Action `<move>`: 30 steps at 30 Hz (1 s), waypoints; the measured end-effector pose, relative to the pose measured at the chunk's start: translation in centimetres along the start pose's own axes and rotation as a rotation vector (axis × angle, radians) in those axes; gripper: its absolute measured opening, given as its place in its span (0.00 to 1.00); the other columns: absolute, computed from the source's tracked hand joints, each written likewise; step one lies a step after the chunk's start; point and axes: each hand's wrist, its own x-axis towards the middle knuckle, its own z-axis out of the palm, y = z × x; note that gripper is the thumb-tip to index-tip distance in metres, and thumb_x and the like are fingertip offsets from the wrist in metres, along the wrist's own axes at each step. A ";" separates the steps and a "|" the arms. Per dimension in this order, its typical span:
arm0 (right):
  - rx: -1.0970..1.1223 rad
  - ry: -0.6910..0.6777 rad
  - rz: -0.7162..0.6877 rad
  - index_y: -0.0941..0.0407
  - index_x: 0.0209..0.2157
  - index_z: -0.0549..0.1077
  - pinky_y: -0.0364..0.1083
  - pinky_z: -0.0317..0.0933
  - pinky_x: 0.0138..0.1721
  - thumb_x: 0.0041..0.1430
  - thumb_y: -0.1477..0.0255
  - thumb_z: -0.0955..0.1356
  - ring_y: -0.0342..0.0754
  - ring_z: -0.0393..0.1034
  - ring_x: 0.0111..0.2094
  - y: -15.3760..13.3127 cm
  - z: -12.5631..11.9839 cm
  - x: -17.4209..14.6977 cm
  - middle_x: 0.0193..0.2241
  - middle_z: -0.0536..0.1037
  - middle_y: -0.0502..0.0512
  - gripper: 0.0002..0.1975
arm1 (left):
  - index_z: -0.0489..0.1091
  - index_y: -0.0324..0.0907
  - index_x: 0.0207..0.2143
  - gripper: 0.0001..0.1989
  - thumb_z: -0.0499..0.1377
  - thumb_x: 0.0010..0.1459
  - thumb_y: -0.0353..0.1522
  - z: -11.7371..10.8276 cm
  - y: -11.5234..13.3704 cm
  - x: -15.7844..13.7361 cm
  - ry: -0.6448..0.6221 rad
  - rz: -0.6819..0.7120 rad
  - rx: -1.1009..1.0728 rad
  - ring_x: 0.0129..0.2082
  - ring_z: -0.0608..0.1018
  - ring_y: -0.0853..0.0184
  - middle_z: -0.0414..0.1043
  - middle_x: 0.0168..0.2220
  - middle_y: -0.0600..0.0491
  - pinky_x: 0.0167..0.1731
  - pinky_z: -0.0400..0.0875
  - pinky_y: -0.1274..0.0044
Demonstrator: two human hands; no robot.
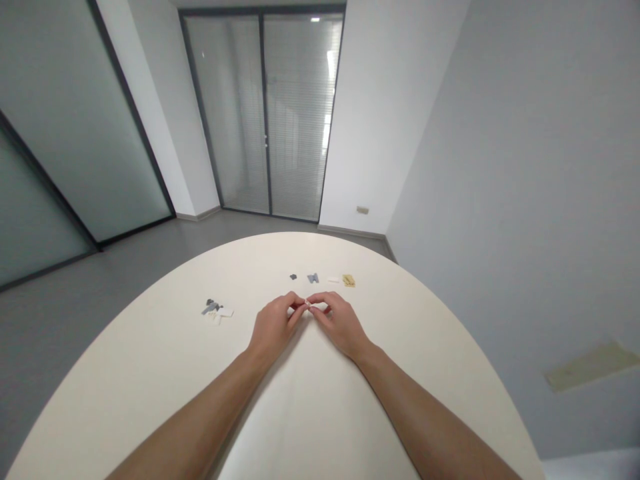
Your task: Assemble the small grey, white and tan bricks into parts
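Note:
My left hand (278, 322) and my right hand (340, 320) meet above the middle of the white table (300, 413). Thumb and forefinger of each are pinched on one small white piece (307, 303), mostly covered by the fingertips, so its kind is unclear. Just beyond the hands lie a small dark grey piece (293, 277), a blue-grey group of pieces (313, 278), a flat white piece (333, 280) and a group of tan-yellow pieces (349, 281). To the left of my left hand is a loose pile of grey and white pieces (215, 309).
The round table's far edge (295, 233) curves in front of me. Behind it stand a glass door with blinds (300, 120) and white walls. A frosted glass partition (75, 120) is on the left. Tape (590, 367) sticks to the right wall.

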 end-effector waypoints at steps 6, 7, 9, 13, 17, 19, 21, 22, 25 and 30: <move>0.006 -0.004 0.003 0.52 0.43 0.76 0.46 0.68 0.43 0.62 0.73 0.68 0.47 0.71 0.44 0.0 0.0 0.0 0.41 0.78 0.53 0.08 | 0.73 0.46 0.36 0.08 0.56 0.64 0.37 -0.1 0.1 -0.1 -0.005 0.009 0.013 0.37 0.78 0.65 0.80 0.37 0.56 0.36 0.66 0.75; 0.005 -0.003 0.003 0.51 0.42 0.76 0.46 0.68 0.43 0.62 0.73 0.68 0.47 0.71 0.44 0.0 0.0 0.0 0.41 0.78 0.53 0.08 | 0.73 0.46 0.36 0.08 0.56 0.64 0.37 -0.1 0.1 -0.1 -0.006 0.009 0.013 0.37 0.78 0.65 0.80 0.37 0.56 0.36 0.66 0.75; 0.001 0.001 0.002 0.51 0.42 0.76 0.46 0.68 0.42 0.62 0.73 0.69 0.47 0.71 0.43 0.0 0.0 0.0 0.41 0.78 0.52 0.07 | 0.73 0.46 0.35 0.08 0.56 0.64 0.37 -0.1 0.0 0.0 -0.006 0.007 0.009 0.37 0.78 0.65 0.80 0.37 0.56 0.36 0.67 0.75; -0.004 0.000 0.002 0.51 0.42 0.76 0.46 0.69 0.42 0.62 0.72 0.69 0.47 0.71 0.43 0.0 0.0 0.0 0.40 0.78 0.53 0.07 | 0.74 0.46 0.35 0.08 0.56 0.63 0.37 0.0 -0.2 0.0 -0.001 0.006 0.002 0.36 0.78 0.65 0.80 0.37 0.56 0.35 0.66 0.76; -0.008 -0.002 0.000 0.52 0.42 0.76 0.46 0.68 0.43 0.62 0.72 0.69 0.47 0.71 0.44 0.1 0.1 -0.1 0.41 0.78 0.52 0.06 | 0.75 0.47 0.35 0.09 0.56 0.63 0.38 0.0 -0.3 0.1 0.001 0.011 -0.001 0.36 0.79 0.65 0.81 0.37 0.56 0.35 0.67 0.76; -0.016 0.001 -0.010 0.51 0.42 0.76 0.47 0.68 0.43 0.62 0.73 0.69 0.47 0.71 0.44 0.3 0.1 -0.1 0.41 0.78 0.52 0.06 | 0.75 0.47 0.35 0.10 0.56 0.63 0.38 0.0 -0.2 0.1 0.001 0.002 0.002 0.36 0.79 0.65 0.81 0.36 0.56 0.35 0.67 0.76; -0.022 0.001 -0.017 0.51 0.42 0.75 0.47 0.67 0.44 0.62 0.72 0.69 0.47 0.71 0.44 0.3 0.1 -0.1 0.41 0.78 0.52 0.07 | 0.76 0.47 0.35 0.10 0.56 0.63 0.39 -0.1 -0.1 0.1 0.000 -0.005 0.004 0.35 0.79 0.65 0.81 0.36 0.55 0.35 0.67 0.75; -0.022 -0.001 -0.017 0.51 0.42 0.75 0.47 0.67 0.44 0.63 0.72 0.69 0.47 0.71 0.44 0.4 0.1 -0.1 0.41 0.78 0.52 0.07 | 0.76 0.47 0.35 0.10 0.56 0.63 0.39 -0.2 0.0 0.1 -0.002 -0.005 0.004 0.35 0.79 0.65 0.81 0.36 0.55 0.35 0.67 0.75; -0.023 -0.005 -0.015 0.51 0.42 0.76 0.47 0.68 0.43 0.63 0.71 0.68 0.48 0.71 0.44 0.3 0.1 -0.1 0.41 0.78 0.53 0.07 | 0.76 0.47 0.34 0.10 0.56 0.63 0.39 -0.3 0.1 0.1 -0.004 -0.007 0.004 0.34 0.79 0.65 0.81 0.36 0.55 0.35 0.67 0.76; -0.025 -0.003 -0.017 0.51 0.42 0.76 0.47 0.67 0.44 0.63 0.72 0.68 0.47 0.71 0.44 0.2 0.1 -0.1 0.41 0.78 0.52 0.07 | 0.75 0.47 0.33 0.10 0.57 0.63 0.39 -0.3 0.2 0.1 -0.006 -0.024 0.015 0.34 0.79 0.65 0.81 0.35 0.56 0.34 0.65 0.76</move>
